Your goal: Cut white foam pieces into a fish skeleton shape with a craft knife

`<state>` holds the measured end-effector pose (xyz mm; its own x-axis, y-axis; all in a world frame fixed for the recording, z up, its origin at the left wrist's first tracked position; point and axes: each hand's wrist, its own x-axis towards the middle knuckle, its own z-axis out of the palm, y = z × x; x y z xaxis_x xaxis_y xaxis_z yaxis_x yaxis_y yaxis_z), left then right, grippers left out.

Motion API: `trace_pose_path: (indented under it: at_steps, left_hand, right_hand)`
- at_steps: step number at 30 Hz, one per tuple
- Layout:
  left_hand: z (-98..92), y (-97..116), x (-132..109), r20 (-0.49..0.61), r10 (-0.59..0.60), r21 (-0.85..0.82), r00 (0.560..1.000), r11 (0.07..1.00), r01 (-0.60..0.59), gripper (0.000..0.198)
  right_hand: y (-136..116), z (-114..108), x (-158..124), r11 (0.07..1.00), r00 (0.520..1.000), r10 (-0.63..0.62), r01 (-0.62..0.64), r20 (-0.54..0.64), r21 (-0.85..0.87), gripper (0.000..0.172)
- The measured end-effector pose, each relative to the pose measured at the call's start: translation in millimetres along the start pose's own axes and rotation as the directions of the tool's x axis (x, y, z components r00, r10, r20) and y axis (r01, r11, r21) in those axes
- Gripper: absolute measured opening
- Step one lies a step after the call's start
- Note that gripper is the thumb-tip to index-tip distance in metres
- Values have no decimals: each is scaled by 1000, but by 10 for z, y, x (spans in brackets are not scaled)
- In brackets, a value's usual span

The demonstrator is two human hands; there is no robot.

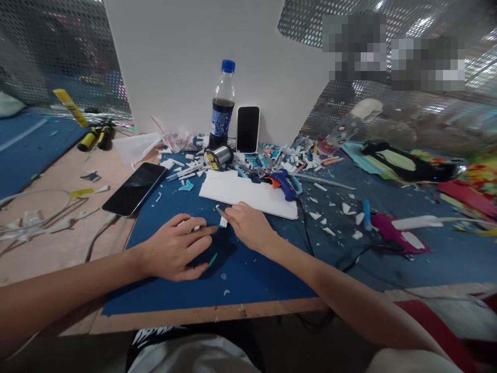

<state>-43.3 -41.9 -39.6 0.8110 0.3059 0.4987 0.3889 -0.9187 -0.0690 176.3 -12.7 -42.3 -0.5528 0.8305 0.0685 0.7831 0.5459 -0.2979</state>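
Bare forearms [93, 270] converge on a small white rectangular piece [223, 222], pinched in the right hand [248, 225] while the left hand [176, 248] arches palm-down beside it, its grip impossible to tell, over a flat blue mat [256, 282] near a thick white board [240, 190]

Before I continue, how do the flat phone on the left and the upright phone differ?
The flat phone lies face up; the upright phone stands before the white panel. The upright phone has a white border; the flat phone's front looks dark to the edge. Both show black screens.
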Motion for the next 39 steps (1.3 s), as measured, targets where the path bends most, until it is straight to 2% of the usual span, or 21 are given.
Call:
trace_pose_path:
  at_steps: [7,12,15,19,22,24,27,31,33,39]
  left_hand:
    - [17,-5,11,9,-14,-9,1000,1000,14,23]
    - [14,-13,9,17,-25,-11,1000,1000,26,24]
    - [7,-18,9,29,-31,-23,999,999,31,23]
    - [8,-13,-8,37,-36,-48,999,998,37,21]
    - [-8,-36,-40,18,-51,-83,999,995,52,18]
    - [-37,-83,-67,11,-90,-130,996,987,90,24]
    - [-81,-187,-109,38,-176,-182,984,967,180,48]
    - [-67,-294,-156,175,-237,-204,956,941,271,65]
    - [-38,-313,-167,212,-248,-235,945,926,295,64]
    - [11,-311,-162,205,-306,-292,930,888,356,45]
  right_hand:
    - [-10,9,8,1000,1000,-5,6,11,-28,30]
    - [26,-137,-35,997,997,70,-69,-18,33,36]
    - [74,-279,-109,982,998,52,-58,37,179,21]
    - [104,-345,-165,951,992,-3,-36,126,306,48]
    - [104,-294,-153,945,990,-27,-20,138,326,45]
    - [109,-259,-141,936,990,-43,-6,132,352,40]
    - [125,-242,-134,923,988,-58,-1,141,385,35]
    - [130,-249,-133,916,985,-58,-14,165,402,36]
    - [122,-248,-130,915,984,-57,-16,167,404,37]
    - [101,-273,-137,912,982,-50,-29,180,408,43]
